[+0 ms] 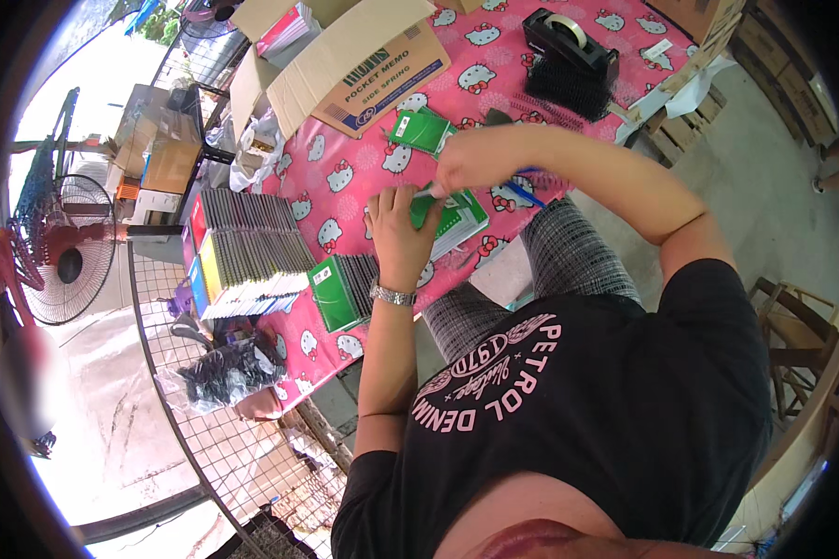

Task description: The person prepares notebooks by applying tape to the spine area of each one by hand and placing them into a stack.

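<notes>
On the pink patterned tablecloth, a small green-covered notebook [460,220] lies in front of me, partly under both hands. My left hand [403,224] grips its left side, the fingers bent over the edge and the thumb across the cover; a metal watch is on that wrist. My right hand [475,158] is closed in a pinch at the notebook's upper edge, beside my left fingertips; what lies between its fingers is too small to tell. Just beyond, a second green notebook [422,130] lies flat. Blue slender strips [524,192] sit to the right of the hands.
Left of my forearm stand green spiral notebooks [343,291] and a larger row of spiral notebooks [252,247]. An open cardboard box [373,70] stands at the back. A black tape dispenser [569,45] and black spiral bindings [569,90] occupy the far right. A fan [68,265] is at left.
</notes>
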Tool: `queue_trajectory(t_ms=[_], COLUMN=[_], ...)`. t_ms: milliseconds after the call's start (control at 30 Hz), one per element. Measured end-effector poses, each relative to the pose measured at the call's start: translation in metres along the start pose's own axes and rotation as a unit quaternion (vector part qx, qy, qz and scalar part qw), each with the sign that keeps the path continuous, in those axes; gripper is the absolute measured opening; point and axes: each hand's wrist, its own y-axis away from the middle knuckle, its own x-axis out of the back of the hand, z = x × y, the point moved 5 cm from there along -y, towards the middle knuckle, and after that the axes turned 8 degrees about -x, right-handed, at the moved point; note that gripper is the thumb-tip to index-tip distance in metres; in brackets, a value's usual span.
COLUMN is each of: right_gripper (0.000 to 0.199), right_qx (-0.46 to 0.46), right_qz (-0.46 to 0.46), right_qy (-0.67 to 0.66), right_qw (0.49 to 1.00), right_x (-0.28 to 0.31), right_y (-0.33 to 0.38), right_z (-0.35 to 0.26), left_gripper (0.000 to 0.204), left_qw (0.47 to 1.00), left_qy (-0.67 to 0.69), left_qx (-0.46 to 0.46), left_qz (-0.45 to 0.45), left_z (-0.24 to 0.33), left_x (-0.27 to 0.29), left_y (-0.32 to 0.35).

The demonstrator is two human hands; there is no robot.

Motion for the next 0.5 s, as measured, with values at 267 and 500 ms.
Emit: queue_trajectory(t_ms=[267, 500], right_gripper=[0.030, 0.022], right_qx=[0.004, 0.060], right_qz=[0.325, 0.435], right_qy=[0.155, 0.185], right_qw=[0.933, 0.879], right_x=[-0.010, -0.026], right_y=[0.044, 0.053], right_z=[-0.045, -0.059], left_gripper=[0.030, 0.028], left_qw=[1.000, 1.000], left_qy=[-0.013, 0.008], left_qx=[0.010, -0.002], left_qz=[0.004, 0.006], left_z=[0.000, 0.000], left_x=[0.000, 0.001], left_y=[0.000, 0.002])
